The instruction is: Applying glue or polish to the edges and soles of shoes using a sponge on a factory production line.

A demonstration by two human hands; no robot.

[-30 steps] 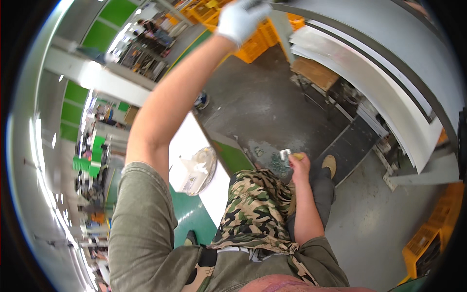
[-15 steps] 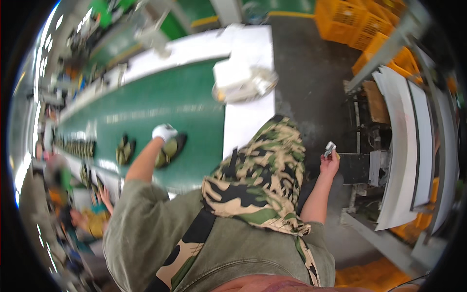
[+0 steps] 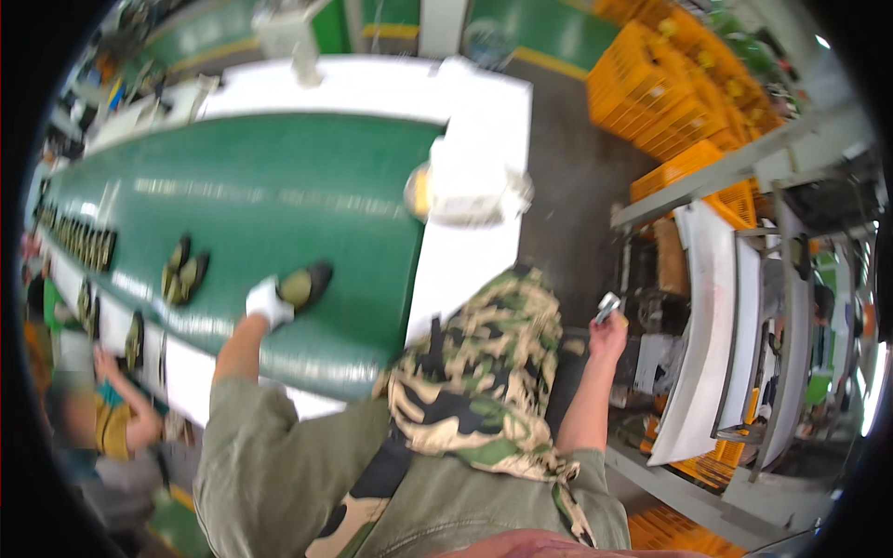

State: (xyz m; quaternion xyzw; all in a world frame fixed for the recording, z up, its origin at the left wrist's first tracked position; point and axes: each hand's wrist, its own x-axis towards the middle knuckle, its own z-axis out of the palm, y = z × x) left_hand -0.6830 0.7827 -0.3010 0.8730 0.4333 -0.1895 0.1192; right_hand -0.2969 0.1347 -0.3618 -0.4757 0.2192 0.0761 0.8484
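My left hand (image 3: 269, 303), in a white glove, is closed at the left end of an olive-green shoe (image 3: 296, 287) with a black toe. That shoe lies on the green belt (image 3: 307, 177), its toe toward the upper right. Smeared outlines hide the separate fingers. Two similar green shoes (image 3: 186, 274) rest side by side farther left on the belt. Off to the right, my bare right hand (image 3: 608, 335) is raised beside the belt's white border, pinching a small shiny silver piece (image 3: 607, 305) whose kind I cannot make out.
A row of shoes (image 3: 79, 239) lines the belt's far left. A plastic-wrapped white bundle (image 3: 470, 191) sits at the corner of the white border. Orange crates (image 3: 642, 84) stack at the upper right, near a grey metal rack (image 3: 721, 172). A co-worker's arm (image 3: 130, 400) reaches in at left.
My view has turned, shifting the belt and rack in the picture. My gloved left hand has gone from the shoe's far side to its left end. My right hand keeps the silver piece.
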